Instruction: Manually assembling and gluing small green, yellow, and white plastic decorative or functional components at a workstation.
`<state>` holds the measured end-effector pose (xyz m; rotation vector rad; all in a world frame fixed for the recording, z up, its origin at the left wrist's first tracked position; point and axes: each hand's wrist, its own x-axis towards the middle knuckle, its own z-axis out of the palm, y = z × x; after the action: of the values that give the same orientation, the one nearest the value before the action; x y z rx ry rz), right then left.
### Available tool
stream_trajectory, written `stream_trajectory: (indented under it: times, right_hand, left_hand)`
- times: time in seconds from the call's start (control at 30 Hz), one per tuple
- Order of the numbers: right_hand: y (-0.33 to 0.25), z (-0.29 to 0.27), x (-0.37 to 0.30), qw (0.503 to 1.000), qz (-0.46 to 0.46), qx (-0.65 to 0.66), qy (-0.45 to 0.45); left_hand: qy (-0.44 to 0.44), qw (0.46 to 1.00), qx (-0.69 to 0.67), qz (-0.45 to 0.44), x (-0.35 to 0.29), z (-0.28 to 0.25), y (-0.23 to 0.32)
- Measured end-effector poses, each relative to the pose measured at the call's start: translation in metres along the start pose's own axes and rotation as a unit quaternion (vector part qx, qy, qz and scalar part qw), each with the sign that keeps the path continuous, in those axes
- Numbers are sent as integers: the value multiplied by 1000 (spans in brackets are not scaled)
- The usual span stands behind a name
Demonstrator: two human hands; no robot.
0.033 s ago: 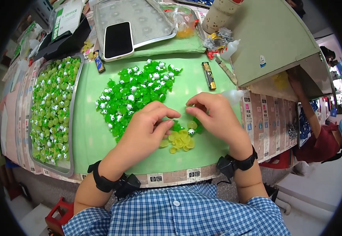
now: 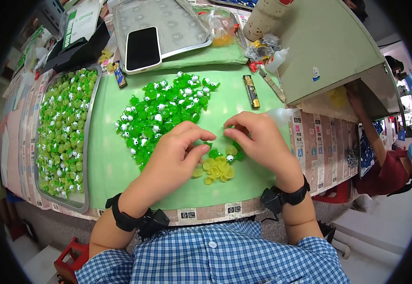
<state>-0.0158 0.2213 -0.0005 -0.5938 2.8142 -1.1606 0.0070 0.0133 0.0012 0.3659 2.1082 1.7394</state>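
Observation:
My left hand [image 2: 180, 146] is closed above the green work surface, thumb and forefinger around a small green plastic piece [image 2: 208, 143] that shows only in part. Facing it, my right hand [image 2: 258, 139] has its fingers curled together; whatever they hold is hidden. Below and between the hands lie a small heap of translucent yellow cup-shaped pieces [image 2: 218, 169] and a few green pieces with a white eyeball [image 2: 230, 158]. Left of centre spreads a big pile of bright green pieces with white eyeballs [image 2: 165, 106], its near edge by my left hand.
A metal tray [image 2: 88, 137] of yellow-green pieces stands at the left. At the back are a phone [image 2: 143, 49], a larger tray [image 2: 172, 19] and two batteries [image 2: 251, 91]. A squeeze bottle [image 2: 281, 115] lies behind my right hand, near a grey-green metal box [image 2: 329, 52]. Another person's arm [image 2: 371, 132] reaches in at right.
The fingers of my left hand have shifted very slightly, and more of the green piece shows at their tips. The rest looks the same.

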Motion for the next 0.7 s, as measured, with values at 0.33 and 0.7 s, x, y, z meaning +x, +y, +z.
stream_trajectory:
  times: [0.33, 0.7]
  right_hand:
    - [-14, -56, -41, 918, -45, 0, 395]
    - [79, -33, -45, 974, 136, 42, 179]
  left_hand:
    - [-94, 940, 317, 82, -14, 3, 18]
    - [-111, 862, 395, 297, 82, 50, 101]
